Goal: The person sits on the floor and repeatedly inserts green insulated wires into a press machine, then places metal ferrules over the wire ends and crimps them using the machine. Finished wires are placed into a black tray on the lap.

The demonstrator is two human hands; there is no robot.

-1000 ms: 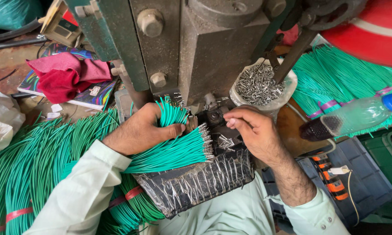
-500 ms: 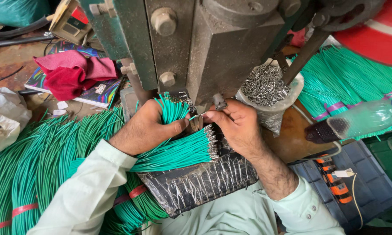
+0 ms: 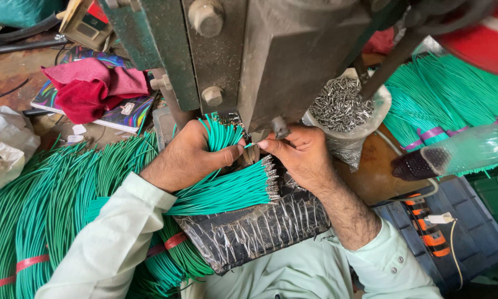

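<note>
The left hand (image 3: 191, 158) grips a bundle of green wires (image 3: 224, 133) under the press (image 3: 271, 61). The right hand (image 3: 296, 152), at 3 o'clock, pinches one wire (image 3: 250, 145) beneath the ram; fingertips could be crushed if it drops.

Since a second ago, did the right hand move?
Yes. The right hand went from beside the bag of metal bits leftward, under the grey machine, meeting the left hand holding green wires.

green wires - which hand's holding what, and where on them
Left hand grips a bunch of green wires near their upper ends; right hand pinches one wire's tip.
</note>
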